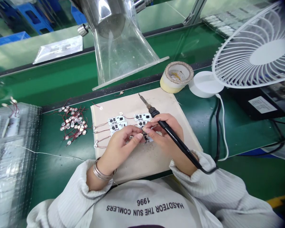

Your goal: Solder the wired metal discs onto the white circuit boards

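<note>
My right hand (167, 136) grips a black soldering iron (171, 134); its metal tip points up and away toward the far edge of a beige work mat (137, 158). My left hand (120, 147) pinches a small part against the right fingertips, over a small white circuit board (146, 137). More white circuit boards (116, 122) with thin red wires lie on the mat just beyond my fingers. I cannot make out the pinched part.
A heap of small metal discs with red wires (72, 123) lies left of the mat. Stacked clear plastic trays (9, 158) stand at the far left. A tape roll (177, 76), a white desk fan (256, 50) and a clear fume hood (120, 41) stand behind.
</note>
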The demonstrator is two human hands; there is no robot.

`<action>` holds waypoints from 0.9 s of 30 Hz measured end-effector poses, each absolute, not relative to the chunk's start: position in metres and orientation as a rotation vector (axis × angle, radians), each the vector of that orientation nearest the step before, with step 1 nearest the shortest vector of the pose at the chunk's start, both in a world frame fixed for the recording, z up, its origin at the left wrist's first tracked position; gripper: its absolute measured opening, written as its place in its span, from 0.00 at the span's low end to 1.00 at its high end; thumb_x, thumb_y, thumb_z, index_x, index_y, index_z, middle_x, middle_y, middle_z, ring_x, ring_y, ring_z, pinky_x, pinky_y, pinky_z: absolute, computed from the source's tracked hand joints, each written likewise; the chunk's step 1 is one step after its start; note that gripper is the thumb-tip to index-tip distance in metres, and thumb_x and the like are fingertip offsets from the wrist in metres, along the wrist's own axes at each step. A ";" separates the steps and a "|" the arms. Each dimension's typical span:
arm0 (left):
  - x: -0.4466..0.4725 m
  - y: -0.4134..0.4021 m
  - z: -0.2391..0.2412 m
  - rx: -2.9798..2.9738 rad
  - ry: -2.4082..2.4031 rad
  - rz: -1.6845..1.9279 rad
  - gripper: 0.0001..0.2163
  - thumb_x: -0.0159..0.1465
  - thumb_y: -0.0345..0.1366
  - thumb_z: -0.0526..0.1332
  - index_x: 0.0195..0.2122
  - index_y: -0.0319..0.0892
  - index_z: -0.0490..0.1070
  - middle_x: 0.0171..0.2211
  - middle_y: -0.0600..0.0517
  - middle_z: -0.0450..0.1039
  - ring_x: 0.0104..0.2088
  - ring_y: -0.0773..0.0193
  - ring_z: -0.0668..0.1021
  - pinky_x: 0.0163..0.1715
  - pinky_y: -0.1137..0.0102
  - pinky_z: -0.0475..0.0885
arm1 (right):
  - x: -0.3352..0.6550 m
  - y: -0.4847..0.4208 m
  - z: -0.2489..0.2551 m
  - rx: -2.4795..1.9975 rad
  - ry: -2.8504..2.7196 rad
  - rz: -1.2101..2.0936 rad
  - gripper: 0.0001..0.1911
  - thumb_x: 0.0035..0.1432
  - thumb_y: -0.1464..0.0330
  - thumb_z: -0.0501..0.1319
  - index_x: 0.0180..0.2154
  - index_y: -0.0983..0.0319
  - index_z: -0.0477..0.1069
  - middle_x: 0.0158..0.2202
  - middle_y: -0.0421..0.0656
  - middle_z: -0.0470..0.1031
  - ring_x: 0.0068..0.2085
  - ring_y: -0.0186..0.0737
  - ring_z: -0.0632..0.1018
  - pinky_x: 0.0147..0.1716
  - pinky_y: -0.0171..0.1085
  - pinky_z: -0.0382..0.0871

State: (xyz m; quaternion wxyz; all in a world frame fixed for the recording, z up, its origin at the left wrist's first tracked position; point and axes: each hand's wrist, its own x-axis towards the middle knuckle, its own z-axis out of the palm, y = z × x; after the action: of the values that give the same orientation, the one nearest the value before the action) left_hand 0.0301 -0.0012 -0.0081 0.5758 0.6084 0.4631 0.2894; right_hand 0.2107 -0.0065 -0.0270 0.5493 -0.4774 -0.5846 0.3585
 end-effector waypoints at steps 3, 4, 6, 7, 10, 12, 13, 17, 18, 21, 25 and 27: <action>0.030 0.000 -0.009 1.546 1.166 0.698 0.08 0.68 0.39 0.59 0.37 0.41 0.74 0.28 0.53 0.79 0.30 0.65 0.79 0.33 0.70 0.72 | 0.211 -0.007 -0.027 -1.148 -1.453 0.800 0.09 0.56 0.70 0.69 0.37 0.57 0.71 0.35 0.37 0.76 0.34 0.33 0.80 0.32 0.31 0.77; 0.030 0.000 -0.009 1.575 1.180 0.707 0.08 0.68 0.38 0.59 0.36 0.41 0.74 0.27 0.53 0.78 0.29 0.66 0.79 0.33 0.70 0.72 | 0.211 -0.007 -0.028 -1.153 -1.447 0.795 0.10 0.55 0.70 0.70 0.38 0.57 0.71 0.35 0.37 0.77 0.35 0.33 0.80 0.32 0.32 0.77; 0.030 0.001 -0.008 1.642 1.205 0.716 0.08 0.68 0.37 0.58 0.35 0.42 0.74 0.26 0.54 0.78 0.28 0.67 0.79 0.32 0.71 0.72 | 0.211 -0.007 -0.029 -1.150 -1.425 0.801 0.12 0.56 0.70 0.70 0.41 0.56 0.71 0.35 0.37 0.77 0.34 0.34 0.81 0.34 0.34 0.78; 0.030 0.001 -0.007 1.674 1.216 0.720 0.07 0.67 0.36 0.59 0.36 0.42 0.75 0.26 0.54 0.78 0.28 0.67 0.78 0.31 0.72 0.71 | 0.212 -0.007 -0.029 -1.151 -1.424 0.799 0.13 0.56 0.70 0.69 0.41 0.56 0.70 0.35 0.37 0.78 0.34 0.34 0.81 0.35 0.35 0.78; 0.033 0.002 -0.005 1.760 1.234 0.753 0.05 0.66 0.35 0.61 0.36 0.42 0.75 0.24 0.56 0.78 0.25 0.69 0.77 0.28 0.74 0.70 | 0.212 -0.007 -0.029 -1.179 -1.472 0.722 0.12 0.56 0.70 0.70 0.40 0.56 0.71 0.35 0.37 0.78 0.35 0.35 0.81 0.40 0.38 0.78; 0.034 0.002 -0.004 1.775 1.235 0.787 0.05 0.66 0.35 0.61 0.34 0.42 0.76 0.24 0.56 0.78 0.25 0.69 0.76 0.27 0.75 0.70 | 0.212 -0.007 -0.029 -1.186 -1.461 0.705 0.11 0.56 0.71 0.70 0.39 0.56 0.71 0.34 0.36 0.78 0.36 0.35 0.81 0.40 0.37 0.77; 0.035 0.002 -0.003 1.769 1.236 0.800 0.06 0.66 0.35 0.61 0.33 0.42 0.75 0.24 0.55 0.77 0.25 0.69 0.76 0.27 0.75 0.70 | 0.212 -0.007 -0.028 -1.181 -1.423 0.726 0.11 0.56 0.71 0.69 0.40 0.55 0.71 0.34 0.36 0.78 0.36 0.35 0.81 0.38 0.36 0.77; 0.034 0.001 -0.005 1.701 1.244 0.827 0.06 0.66 0.35 0.61 0.33 0.41 0.75 0.23 0.55 0.77 0.24 0.69 0.76 0.26 0.75 0.71 | 0.211 -0.008 -0.025 -1.153 -1.263 0.861 0.13 0.57 0.71 0.69 0.42 0.55 0.70 0.36 0.37 0.78 0.35 0.34 0.82 0.32 0.33 0.77; 0.034 0.001 -0.005 1.691 1.243 0.830 0.06 0.66 0.35 0.61 0.33 0.41 0.75 0.23 0.55 0.77 0.24 0.69 0.77 0.26 0.75 0.71 | 0.211 -0.009 -0.025 -1.144 -1.263 0.875 0.13 0.56 0.70 0.69 0.42 0.55 0.70 0.37 0.37 0.78 0.35 0.34 0.82 0.31 0.33 0.77; 0.034 0.000 -0.005 1.703 1.247 0.811 0.07 0.66 0.36 0.61 0.33 0.41 0.75 0.24 0.54 0.77 0.24 0.68 0.77 0.26 0.74 0.71 | 0.211 -0.009 -0.025 -1.107 -1.326 0.900 0.14 0.54 0.69 0.71 0.42 0.56 0.70 0.38 0.38 0.78 0.36 0.36 0.82 0.30 0.32 0.78; 0.034 0.001 -0.002 1.840 1.265 0.759 0.07 0.66 0.35 0.60 0.33 0.41 0.75 0.24 0.54 0.77 0.24 0.68 0.77 0.26 0.74 0.70 | 0.211 -0.006 -0.027 -1.164 -1.512 0.808 0.12 0.54 0.69 0.71 0.40 0.57 0.72 0.34 0.37 0.79 0.32 0.33 0.80 0.28 0.31 0.76; 0.032 0.002 -0.001 1.961 1.280 0.734 0.07 0.66 0.34 0.60 0.33 0.42 0.76 0.25 0.54 0.78 0.25 0.67 0.77 0.27 0.73 0.70 | 0.212 -0.005 -0.027 -1.207 -1.609 0.734 0.09 0.55 0.70 0.69 0.38 0.57 0.72 0.33 0.38 0.79 0.30 0.32 0.79 0.29 0.32 0.76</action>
State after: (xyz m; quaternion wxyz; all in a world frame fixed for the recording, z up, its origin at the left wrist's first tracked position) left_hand 0.0324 0.0018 -0.0012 0.3371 0.7522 0.4912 0.2816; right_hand 0.2120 -0.0051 -0.0270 0.4796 -0.4948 -0.6594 0.3006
